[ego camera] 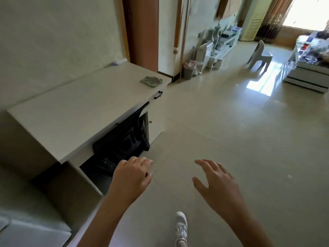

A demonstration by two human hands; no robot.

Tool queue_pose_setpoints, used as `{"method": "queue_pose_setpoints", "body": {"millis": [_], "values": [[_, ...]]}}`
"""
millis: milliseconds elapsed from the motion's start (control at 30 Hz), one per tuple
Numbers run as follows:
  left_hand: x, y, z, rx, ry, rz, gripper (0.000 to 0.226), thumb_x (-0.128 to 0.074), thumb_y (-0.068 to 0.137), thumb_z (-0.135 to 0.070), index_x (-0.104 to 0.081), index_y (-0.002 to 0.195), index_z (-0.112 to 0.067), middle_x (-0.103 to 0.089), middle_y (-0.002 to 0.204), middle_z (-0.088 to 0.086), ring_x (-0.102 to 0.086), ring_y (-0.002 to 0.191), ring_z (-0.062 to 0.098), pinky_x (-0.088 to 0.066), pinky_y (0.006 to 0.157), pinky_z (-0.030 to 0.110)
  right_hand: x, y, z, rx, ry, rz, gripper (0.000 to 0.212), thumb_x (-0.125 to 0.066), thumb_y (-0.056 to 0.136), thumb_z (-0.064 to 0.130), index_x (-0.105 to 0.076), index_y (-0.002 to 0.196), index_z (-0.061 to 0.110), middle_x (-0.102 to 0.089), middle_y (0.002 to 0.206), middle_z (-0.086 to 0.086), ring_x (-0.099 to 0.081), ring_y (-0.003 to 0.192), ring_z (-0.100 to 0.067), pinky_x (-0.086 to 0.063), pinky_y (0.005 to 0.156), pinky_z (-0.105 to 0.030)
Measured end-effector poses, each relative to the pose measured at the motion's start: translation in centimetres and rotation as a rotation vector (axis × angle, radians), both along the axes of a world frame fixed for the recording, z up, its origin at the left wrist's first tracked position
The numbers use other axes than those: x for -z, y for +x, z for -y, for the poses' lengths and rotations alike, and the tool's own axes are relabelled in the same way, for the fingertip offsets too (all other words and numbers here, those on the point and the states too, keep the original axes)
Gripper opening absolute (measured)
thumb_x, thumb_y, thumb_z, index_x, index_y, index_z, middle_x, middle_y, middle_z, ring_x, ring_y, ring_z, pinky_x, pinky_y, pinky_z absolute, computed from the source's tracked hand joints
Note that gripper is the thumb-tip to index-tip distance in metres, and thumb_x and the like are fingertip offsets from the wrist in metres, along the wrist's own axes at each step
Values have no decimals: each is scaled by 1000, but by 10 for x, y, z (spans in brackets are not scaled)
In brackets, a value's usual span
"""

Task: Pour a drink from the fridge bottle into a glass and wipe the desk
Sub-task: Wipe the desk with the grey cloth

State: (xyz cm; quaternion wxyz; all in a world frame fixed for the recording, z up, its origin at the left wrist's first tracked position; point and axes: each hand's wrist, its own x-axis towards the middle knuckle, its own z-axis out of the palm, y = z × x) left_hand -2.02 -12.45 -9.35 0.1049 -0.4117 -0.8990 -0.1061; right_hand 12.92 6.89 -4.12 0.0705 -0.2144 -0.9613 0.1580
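Observation:
A white desk [76,111] stands along the left wall. A crumpled grey cloth [151,81] lies near its far right corner. My left hand [132,175] hovers over the floor beside the desk's front edge, fingers loosely curled, holding nothing. My right hand [216,182] is out to the right over the tiled floor, fingers spread and empty. No fridge, bottle or glass shows in this view.
A black office chair [124,138] is tucked under the desk. My white shoe [181,227] is on the tiles below. A grey bin [188,72] stands by the far wall. A white plastic chair [260,54] and a low bed [309,75] lie at far right.

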Motion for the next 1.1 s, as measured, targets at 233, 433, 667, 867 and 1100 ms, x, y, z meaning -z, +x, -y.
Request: {"method": "queue_pose_setpoints", "body": {"millis": [233,433,667,867,1100], "values": [[-5,-91,-64,-172,-1,45,41,-44,79,-43,-69,103,-21,-70,93,-6,-67,80,15,-54,63,31,-2,-126,-90,-178,-31,38,47,-51,87,44,-42,132,32,-47,133,14,-40,125,-12,-35,99,-34],[-11,-162,-82,-341,-37,59,36,-79,70,-32,-69,102,-20,-70,94,-4,-67,83,18,-52,65,33,-5,-233,-139,-336,8,83,50,-45,90,48,-34,136,33,-41,139,15,-35,128,-10,-32,104,-33],[2,-265,-85,-512,-64,72,34,-75,73,-34,-67,104,-22,-69,96,-6,-66,85,17,-50,67,33,6,-367,-160,-473,56,109,49,-43,90,46,-33,135,32,-44,136,13,-39,124,-10,-34,99,-33],[13,-361,-112,-478,-39,126,32,-76,72,-31,-68,100,-19,-68,89,-5,-64,77,19,-47,64,31,12,-462,-174,-488,55,156,49,-44,90,46,-35,135,30,-45,135,12,-40,124,-12,-34,99,-33],[30,-467,-141,-438,-68,169,34,-79,65,-29,-69,97,-19,-70,91,-5,-65,77,19,-48,63,32,23,-563,-204,-438,74,160,48,-46,89,46,-38,134,29,-46,134,11,-40,124,-12,-34,99,-33]]}}
